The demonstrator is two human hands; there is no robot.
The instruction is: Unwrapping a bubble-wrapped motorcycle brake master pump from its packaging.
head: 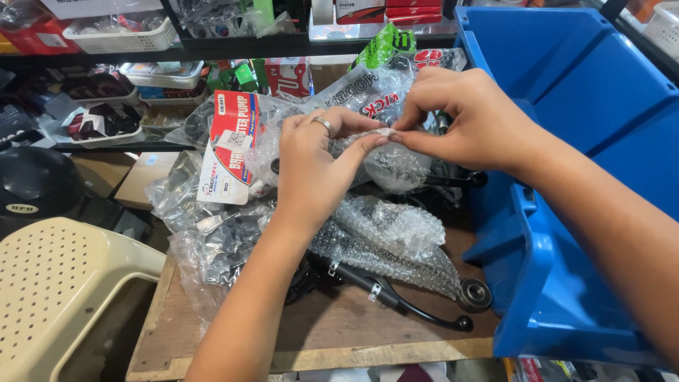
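Hands meet over a cluttered wooden tabletop (318, 332) in the head view. The left hand (315, 163), which wears a silver ring (323, 124) on one finger, is curled nearly closed and pinches the top edge of a clear bubble-wrap bundle (385, 166) between thumb and fingertips. The right hand (463, 117) comes from the right side; its thumb and first fingers are also pinched on the same edge, so the fingertips of both hands almost touch each other. The bundle is held a little above the table, in front of a pile of clear plastic bags (212, 233) with dark metal parts inside. What is wrapped inside the bundle I cannot tell.

Below the hands lies a second piece of loose bubble wrap (389, 233), and just beside it a black metal lever with a round ball end (403, 301) rests on the wood. A flat package with a red and white card label (230, 145) leans on the pile, left of the left hand. A large blue plastic bin (566, 212) stands tilted at the right, under the right forearm. At the lower left is a cream plastic stool with small holes (56, 283), and a black helmet (32, 187) is behind it. Shelves with white baskets (120, 35) fill the background.
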